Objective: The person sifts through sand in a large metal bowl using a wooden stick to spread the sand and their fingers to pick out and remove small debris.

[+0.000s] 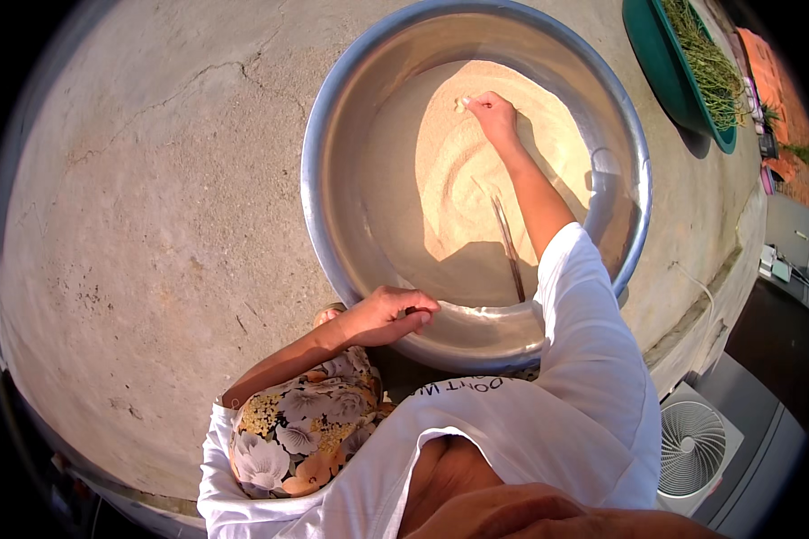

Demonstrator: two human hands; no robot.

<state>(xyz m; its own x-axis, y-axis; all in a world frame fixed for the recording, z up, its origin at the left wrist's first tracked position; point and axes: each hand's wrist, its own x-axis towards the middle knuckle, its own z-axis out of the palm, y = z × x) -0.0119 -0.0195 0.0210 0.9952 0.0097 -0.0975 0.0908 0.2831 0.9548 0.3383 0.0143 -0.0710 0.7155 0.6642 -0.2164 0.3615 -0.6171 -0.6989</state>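
A large round metal basin (384, 74) stands before me, its bottom covered with fine pale grain or powder (445, 155). My right hand (495, 118) is over the far part of the pale layer, thumb and fingertips pinched together beside a small pale piece (460, 105); whether it holds anything cannot be told. My left hand (394, 315) rests over the near left rim, fingers curled, and whether something lies inside them is hidden. A thin stick-like thing, perhaps a pair of chopsticks (507, 246), lies in the basin between my hands, its far tip in the pale layer.
Cracked concrete ground (162, 202) surrounds the basin. A green tub (674, 74) of thin green stalks stands at the upper right. A thin cable (708, 296) crosses the ground at right, near an outdoor fan unit (691, 445).
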